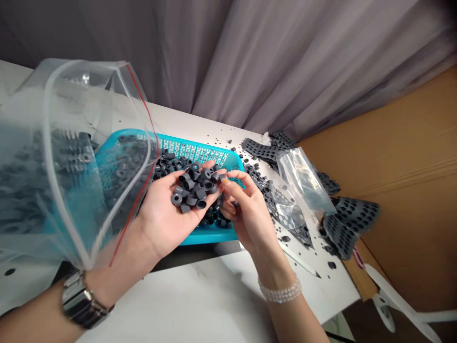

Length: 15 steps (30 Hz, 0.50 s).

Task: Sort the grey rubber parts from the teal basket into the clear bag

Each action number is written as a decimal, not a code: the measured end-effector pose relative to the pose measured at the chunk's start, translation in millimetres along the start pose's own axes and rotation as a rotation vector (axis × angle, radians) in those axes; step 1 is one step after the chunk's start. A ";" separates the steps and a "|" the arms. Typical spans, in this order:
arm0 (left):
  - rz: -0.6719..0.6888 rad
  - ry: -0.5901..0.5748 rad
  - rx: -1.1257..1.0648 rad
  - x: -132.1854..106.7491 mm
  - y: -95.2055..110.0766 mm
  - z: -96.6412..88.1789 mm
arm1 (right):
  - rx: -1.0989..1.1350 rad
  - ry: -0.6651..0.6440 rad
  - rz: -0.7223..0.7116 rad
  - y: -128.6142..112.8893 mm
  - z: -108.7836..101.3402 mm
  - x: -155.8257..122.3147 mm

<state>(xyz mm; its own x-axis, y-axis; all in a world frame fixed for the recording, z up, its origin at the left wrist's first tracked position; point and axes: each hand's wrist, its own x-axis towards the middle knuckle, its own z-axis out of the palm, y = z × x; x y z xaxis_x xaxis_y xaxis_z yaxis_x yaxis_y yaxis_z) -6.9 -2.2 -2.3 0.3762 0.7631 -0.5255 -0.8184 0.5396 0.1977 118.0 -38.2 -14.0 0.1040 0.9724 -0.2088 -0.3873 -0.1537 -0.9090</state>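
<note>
My left hand point(167, 216) lies palm up over a turquoise basket point(200, 150), cupped around a heap of small dark grey rubber rings point(194, 186). My right hand point(246, 209) sits just to the right of the heap, its fingertips curled and touching the rings at the edge of the palm. More rings fill the basket under both hands. A large clear zip bag point(60, 157) with a red seal line stands open at the left, close to the camera, with rings inside it.
Perforated dark rubber sheets point(352, 216) and loose punched bits litter the white table point(200, 300) at the right. A small clear bag point(303, 181) lies on them. Grey curtain behind, a brown cardboard wall point(403, 190) at the right.
</note>
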 end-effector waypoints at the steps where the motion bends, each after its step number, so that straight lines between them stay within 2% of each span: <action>1: 0.000 0.003 0.009 0.4 0.0 0.2 | -0.026 -0.004 -0.017 1.1 -0.1 -0.1; 6: -0.009 -0.004 0.015 -0.1 -0.7 0.4 | -0.048 -0.020 -0.038 1.4 -4.1 2.0; 12: -0.046 -0.017 -0.015 -2.3 -0.4 -0.1 | 0.159 -0.031 0.121 -11.2 -11.7 4.7; 15: -0.055 -0.020 -0.012 -1.1 0.0 -0.6 | 0.188 -0.018 0.140 -16.2 -14.4 3.9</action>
<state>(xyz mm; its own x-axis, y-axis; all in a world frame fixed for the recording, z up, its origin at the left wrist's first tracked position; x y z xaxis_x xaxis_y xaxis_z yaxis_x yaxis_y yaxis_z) -7.6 -3.3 -2.3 0.4291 0.7397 -0.5185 -0.8015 0.5764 0.1591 137.8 -34.4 -5.3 0.0215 0.9473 -0.3197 -0.5605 -0.2533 -0.7884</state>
